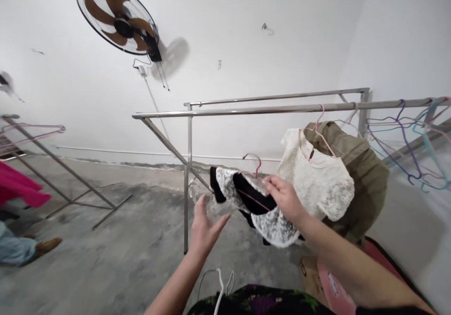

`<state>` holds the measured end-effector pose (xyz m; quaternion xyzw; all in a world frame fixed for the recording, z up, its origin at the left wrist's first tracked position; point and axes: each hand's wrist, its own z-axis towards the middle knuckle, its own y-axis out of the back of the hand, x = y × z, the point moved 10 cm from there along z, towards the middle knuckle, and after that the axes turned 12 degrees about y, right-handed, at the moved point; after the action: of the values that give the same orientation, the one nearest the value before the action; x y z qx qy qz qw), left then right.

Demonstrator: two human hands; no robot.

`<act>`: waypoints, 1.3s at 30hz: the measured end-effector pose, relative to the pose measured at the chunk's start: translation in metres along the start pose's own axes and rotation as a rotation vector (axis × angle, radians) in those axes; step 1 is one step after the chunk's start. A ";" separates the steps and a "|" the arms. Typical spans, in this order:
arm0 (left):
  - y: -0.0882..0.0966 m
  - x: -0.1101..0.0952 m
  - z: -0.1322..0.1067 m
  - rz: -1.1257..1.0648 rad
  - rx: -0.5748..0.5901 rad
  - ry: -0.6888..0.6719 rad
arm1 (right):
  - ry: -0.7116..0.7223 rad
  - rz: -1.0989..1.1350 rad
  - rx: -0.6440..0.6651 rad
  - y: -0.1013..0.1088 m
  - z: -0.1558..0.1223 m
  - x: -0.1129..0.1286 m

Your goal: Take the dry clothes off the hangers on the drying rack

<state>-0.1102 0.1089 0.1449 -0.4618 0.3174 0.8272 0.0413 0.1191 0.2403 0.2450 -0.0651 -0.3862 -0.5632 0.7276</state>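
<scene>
Laundry drying room, clothes rails [268, 108], hangers [405, 141]

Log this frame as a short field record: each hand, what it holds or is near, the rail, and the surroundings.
right hand: pinches the black and white lace garment on a pink hanger
left hand: open, empty, beside the garment
rail: carries a cream lace top, an olive garment and empty hangers
wall: fan
far left: pink cloth

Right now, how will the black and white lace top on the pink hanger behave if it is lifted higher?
The lace top probably stays floppy: it already sags in folds below the right hand. It looks light, since thin fingers alone carry it. It may slide off the pink hanger, as it hangs unevenly.
</scene>
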 end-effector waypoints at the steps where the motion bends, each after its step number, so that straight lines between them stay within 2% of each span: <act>1: -0.013 -0.014 0.001 0.039 -0.001 -0.056 | -0.013 -0.003 0.027 -0.009 -0.019 0.002; 4: -0.039 -0.021 0.002 0.116 0.079 -0.030 | -0.060 -0.066 0.101 -0.019 -0.060 0.002; 6: -0.047 -0.016 0.000 0.140 0.156 0.015 | -0.140 -0.136 0.163 -0.018 -0.075 -0.010; 9: -0.053 -0.015 -0.002 0.174 0.265 0.014 | -0.245 -0.164 0.279 -0.016 -0.094 -0.037; 13: -0.058 -0.021 0.002 0.262 0.417 -0.069 | -0.219 -0.115 0.277 -0.002 -0.113 -0.057; 19: -0.049 -0.017 0.012 0.442 0.570 -0.135 | -0.124 -0.046 0.300 0.014 -0.128 -0.042; 21: -0.044 -0.017 0.012 0.482 0.584 -0.137 | -0.155 -0.064 0.298 0.016 -0.131 -0.041; 24: -0.033 -0.019 0.012 0.518 0.538 -0.112 | -0.209 -0.096 0.249 0.019 -0.133 -0.041; 27: -0.024 -0.020 0.010 0.484 0.506 -0.071 | -0.154 -0.111 0.184 0.022 -0.129 -0.033; 29: -0.022 -0.017 0.007 0.425 0.544 -0.040 | -0.037 -0.119 0.204 0.019 -0.124 -0.022; 31: -0.022 -0.012 0.006 0.363 0.587 -0.009 | 0.023 -0.146 0.262 0.015 -0.121 -0.018; 35: -0.022 -0.007 0.007 0.269 0.600 0.023 | -0.073 -0.186 0.370 0.017 -0.122 -0.034; 39: -0.024 -0.014 0.008 0.238 0.578 -0.022 | -0.009 -0.165 0.303 0.037 -0.124 -0.034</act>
<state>-0.0993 0.1361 0.1476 -0.3816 0.5910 0.7065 0.0771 0.2095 0.2139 0.1498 0.0746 -0.4738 -0.5562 0.6786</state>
